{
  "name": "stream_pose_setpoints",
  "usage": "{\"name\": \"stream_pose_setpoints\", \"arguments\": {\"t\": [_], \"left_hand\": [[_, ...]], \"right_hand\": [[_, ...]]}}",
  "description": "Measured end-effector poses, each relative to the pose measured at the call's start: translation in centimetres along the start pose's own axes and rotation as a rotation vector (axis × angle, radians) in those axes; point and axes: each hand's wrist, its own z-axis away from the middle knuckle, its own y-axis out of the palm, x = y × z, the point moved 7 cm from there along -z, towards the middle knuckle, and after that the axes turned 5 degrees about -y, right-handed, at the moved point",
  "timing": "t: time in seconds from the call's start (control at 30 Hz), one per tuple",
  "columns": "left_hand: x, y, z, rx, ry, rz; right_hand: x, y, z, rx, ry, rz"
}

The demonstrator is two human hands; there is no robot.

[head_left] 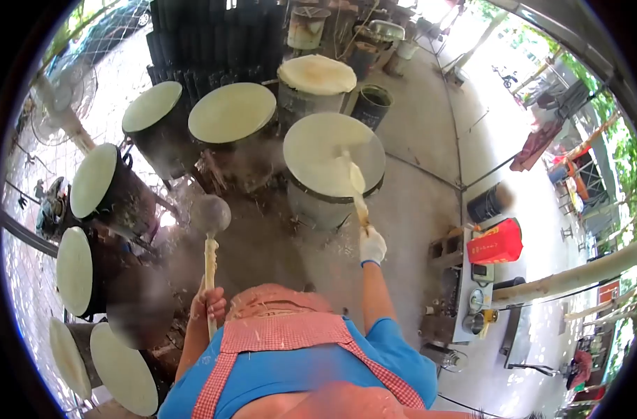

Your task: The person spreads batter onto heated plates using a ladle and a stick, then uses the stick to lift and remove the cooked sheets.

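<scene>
My left hand (208, 305), bare, is closed around the handle of a long-handled ladle (212, 215). Its round grey bowl is raised in front of me over the floor, and pale residue coats the handle. A white glove covers my right hand (371, 247), which grips a wooden-handled spreader (356, 180) smeared with cream-coloured batter. The far end of that tool rests over a wide round griddle (318, 150) covered with a pale layer. Blur hides the exact shape of the tool's tip.
Several more round drum-top griddles curve around to my left, among them one griddle (232, 114) beside the front one. Behind them stand stacked dark cylinders (214, 35). A dark bucket (371, 105) sits near the front griddle. To the right are a red box (495, 241) and a table with pots.
</scene>
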Motion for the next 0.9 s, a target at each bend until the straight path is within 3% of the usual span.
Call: {"name": "stream_pose_setpoints", "arguments": {"t": [0.13, 0.2, 0.27, 0.4, 0.47, 0.5, 0.57, 0.63, 0.67, 0.8, 0.83, 0.9], "left_hand": [[1.4, -1.4, -2.1, -0.048, -0.071, 0.154], [2.0, -0.5, -3.5, 0.079, -0.220, 0.191], [1.9, -1.3, -4.1, 0.116, -0.278, 0.160], [2.0, -2.6, -4.9, -0.053, -0.267, 0.169], [2.6, -1.2, -6.8, -0.085, -0.300, 0.261], [2.8, -0.7, -7.5, -0.100, -0.313, 0.300], [2.2, -1.1, -8.7, -0.197, -0.231, 0.244], [2.0, -2.4, -8.9, -0.244, -0.250, 0.234], [1.3, -1.8, -9.3, -0.345, -0.158, 0.000], [2.9, -3.5, -12.6, -0.336, -0.385, 0.411], [3.3, -1.1, -14.4, -0.484, -0.289, 0.427], [3.6, -0.8, -15.5, -0.571, -0.281, 0.429]], "right_hand": [[2.6, 3.9, -2.1, -0.093, -0.124, -0.184], [3.2, 5.6, 0.1, 0.130, -0.279, 0.091], [-1.3, 3.5, 0.3, 0.073, -0.130, 0.066], [-4.9, 0.0, -6.4, -0.078, 0.003, -0.046], [-0.5, -0.4, -7.0, -0.223, -0.069, -0.055], [-0.1, 1.9, -6.5, -0.155, -0.176, -0.097], [0.1, 3.4, -1.9, 0.103, -0.374, 0.111], [-5.3, 2.5, -1.1, 0.059, -0.139, 0.089], [-7.6, 1.9, -2.4, 0.039, -0.029, 0.073], [-3.0, -2.2, -12.0, -0.117, -0.012, -0.178], [-3.2, -0.5, -11.5, -0.061, -0.093, -0.092], [-3.7, 1.5, -8.0, 0.040, -0.321, 0.154]]}}
